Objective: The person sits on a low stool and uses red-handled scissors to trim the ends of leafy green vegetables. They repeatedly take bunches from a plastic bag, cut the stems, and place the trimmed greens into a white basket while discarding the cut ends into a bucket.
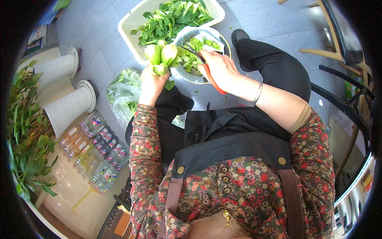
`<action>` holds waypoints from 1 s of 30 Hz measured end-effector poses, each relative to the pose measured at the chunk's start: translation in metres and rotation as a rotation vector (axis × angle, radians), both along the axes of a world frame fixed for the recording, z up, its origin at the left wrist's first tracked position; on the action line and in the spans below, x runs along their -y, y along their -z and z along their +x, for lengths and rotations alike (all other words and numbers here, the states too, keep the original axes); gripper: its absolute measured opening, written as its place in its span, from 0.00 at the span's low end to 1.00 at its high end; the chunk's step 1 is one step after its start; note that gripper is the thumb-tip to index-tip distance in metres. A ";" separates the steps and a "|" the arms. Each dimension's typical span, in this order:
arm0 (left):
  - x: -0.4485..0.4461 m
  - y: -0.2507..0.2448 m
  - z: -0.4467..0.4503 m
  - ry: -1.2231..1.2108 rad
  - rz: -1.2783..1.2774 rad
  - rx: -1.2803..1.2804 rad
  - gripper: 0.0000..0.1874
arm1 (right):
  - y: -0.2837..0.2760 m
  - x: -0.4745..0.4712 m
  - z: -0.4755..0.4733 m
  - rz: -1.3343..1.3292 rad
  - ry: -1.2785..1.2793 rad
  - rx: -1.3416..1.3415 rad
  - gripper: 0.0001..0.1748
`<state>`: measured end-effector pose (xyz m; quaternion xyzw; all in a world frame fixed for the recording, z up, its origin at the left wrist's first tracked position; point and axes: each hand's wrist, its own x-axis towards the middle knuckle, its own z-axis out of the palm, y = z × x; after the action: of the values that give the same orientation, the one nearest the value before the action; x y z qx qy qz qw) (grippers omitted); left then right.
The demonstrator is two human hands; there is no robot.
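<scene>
My left hand (154,83) grips several heads of leafy greens (162,56), their pale stem bases pointing up and away from me. In my right hand (222,70) is a pair of scissors (212,79) with red handles and dark blades. The blades point left towards the stems; whether they touch them I cannot tell. Just under the scissors stands a round bin (194,80) lined with a thin plastic bag (186,33). Cut stem ends and leaf scraps (195,44) lie in it. Beyond my left hand, a cream plastic basin (129,33) holds a heap of loose greens (176,21).
A clear plastic bag of greens (126,89) sits on the tiled floor (98,47) by my left foot. Farther left are packs of bottled drinks (92,149), white woven planters (70,104) and leafy plants (32,155). Chairs (337,38) stand to the right.
</scene>
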<state>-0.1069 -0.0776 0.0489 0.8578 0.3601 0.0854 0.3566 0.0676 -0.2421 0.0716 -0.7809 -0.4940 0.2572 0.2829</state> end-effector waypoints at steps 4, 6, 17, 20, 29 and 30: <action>0.003 -0.005 0.005 -0.051 0.004 -0.009 0.09 | 0.005 0.002 -0.004 -0.238 -0.085 -0.143 0.19; 0.006 -0.008 0.008 0.005 0.112 -0.045 0.11 | 0.007 0.003 -0.007 -0.225 -0.065 -0.134 0.20; 0.017 -0.002 0.017 0.115 0.178 -0.175 0.17 | 0.009 0.005 -0.008 -0.258 -0.067 -0.238 0.20; 0.019 0.000 0.017 0.173 0.207 -0.152 0.16 | 0.010 0.008 -0.008 -0.241 -0.056 -0.374 0.17; 0.022 -0.003 0.015 0.210 0.127 -0.205 0.12 | 0.011 0.018 -0.013 -0.130 -0.074 -0.274 0.10; 0.023 -0.003 0.015 0.208 0.119 -0.210 0.12 | 0.011 0.018 -0.014 -0.128 -0.074 -0.228 0.10</action>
<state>-0.0923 -0.1001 0.0523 0.9142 0.2992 -0.0212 0.2724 0.0539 -0.2603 0.0605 -0.7441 -0.4699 0.3856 0.2773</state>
